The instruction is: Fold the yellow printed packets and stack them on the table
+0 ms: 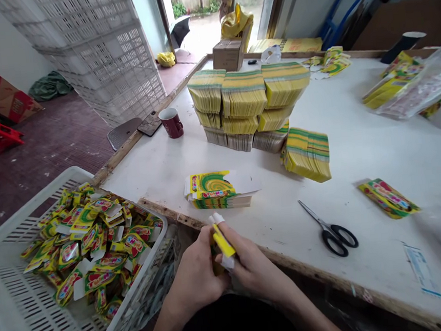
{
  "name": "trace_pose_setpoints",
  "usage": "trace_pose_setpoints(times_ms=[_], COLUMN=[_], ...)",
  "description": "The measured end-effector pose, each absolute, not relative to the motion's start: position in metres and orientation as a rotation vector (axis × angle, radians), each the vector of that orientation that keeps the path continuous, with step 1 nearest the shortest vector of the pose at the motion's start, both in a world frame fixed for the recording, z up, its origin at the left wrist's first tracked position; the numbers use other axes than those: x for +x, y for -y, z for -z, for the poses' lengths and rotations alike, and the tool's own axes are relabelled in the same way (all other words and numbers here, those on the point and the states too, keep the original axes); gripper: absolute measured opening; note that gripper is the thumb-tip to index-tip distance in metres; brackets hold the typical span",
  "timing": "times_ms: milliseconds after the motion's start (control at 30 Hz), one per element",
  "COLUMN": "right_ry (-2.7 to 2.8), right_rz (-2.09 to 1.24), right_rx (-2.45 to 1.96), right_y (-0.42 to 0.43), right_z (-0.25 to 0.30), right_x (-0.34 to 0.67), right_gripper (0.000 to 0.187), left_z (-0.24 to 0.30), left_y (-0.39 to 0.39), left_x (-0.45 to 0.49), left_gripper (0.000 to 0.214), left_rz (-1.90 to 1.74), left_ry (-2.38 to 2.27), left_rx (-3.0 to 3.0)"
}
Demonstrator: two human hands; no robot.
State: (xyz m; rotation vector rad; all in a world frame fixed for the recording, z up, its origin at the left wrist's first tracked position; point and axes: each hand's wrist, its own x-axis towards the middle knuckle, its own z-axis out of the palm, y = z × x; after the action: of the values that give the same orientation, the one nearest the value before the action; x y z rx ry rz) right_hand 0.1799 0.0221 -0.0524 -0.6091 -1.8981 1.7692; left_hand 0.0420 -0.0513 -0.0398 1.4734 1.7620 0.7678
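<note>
Both hands meet at the near table edge around one small yellow carton blank (pixel 222 241). My left hand (pixel 196 275) curls its fingers on the blank's left side. My right hand (pixel 252 265) pinches it from the right, with white tape on the fingertips. Just beyond the hands lies a low stack of flat yellow-green carton blanks (pixel 217 190) on the white table (pixel 357 143). To my left a white plastic crate (pixel 25 316) holds several folded yellow-green cartons (pixel 92 249).
Tall bundles of blanks (pixel 246 104) stand mid-table, one bundle (pixel 307 153) leaning beside them. Black scissors (pixel 330 230) and a loose packet (pixel 387 198) lie to the right. A maroon mug (pixel 172 122), a phone (pixel 149 124), a cardboard box (pixel 228 54) and stacked white crates (pixel 102 52) sit further off.
</note>
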Motion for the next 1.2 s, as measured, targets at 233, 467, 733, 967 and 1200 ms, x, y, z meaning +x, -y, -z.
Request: trace_pose_setpoints(times_ms=[233, 467, 733, 967, 1200], right_ry=[1.898, 2.330, 2.350, 2.436, 2.350], right_rz=[-1.178, -1.043, -0.931, -1.075, -1.245], right_rx=[-0.738, -0.564, -0.534, -0.504, -0.497], right_y=[-0.029, -0.029, -0.038, -0.045, -0.040], right_z=[0.073, 0.073, 0.068, 0.050, 0.052], right_x=[0.179, 0.188, 0.190, 0.199, 0.198], right_gripper=[0.058, 0.084, 0.034, 0.025, 0.042], left_z=[0.056, 0.053, 0.037, 0.039, 0.039], left_y=[0.052, 0.055, 0.055, 0.054, 0.054], left_x=[0.038, 0.022, 0.032, 0.030, 0.033], left_gripper=[0.079, 0.057, 0.055, 0.051, 0.048], left_rz=[-1.161, -1.714, -1.721, -1.714, -1.690], left_ry=[-2.214, -1.810, -1.560, -1.640, -1.652], left_rx=[1.152, 0.477, 0.350, 0.350, 0.419])
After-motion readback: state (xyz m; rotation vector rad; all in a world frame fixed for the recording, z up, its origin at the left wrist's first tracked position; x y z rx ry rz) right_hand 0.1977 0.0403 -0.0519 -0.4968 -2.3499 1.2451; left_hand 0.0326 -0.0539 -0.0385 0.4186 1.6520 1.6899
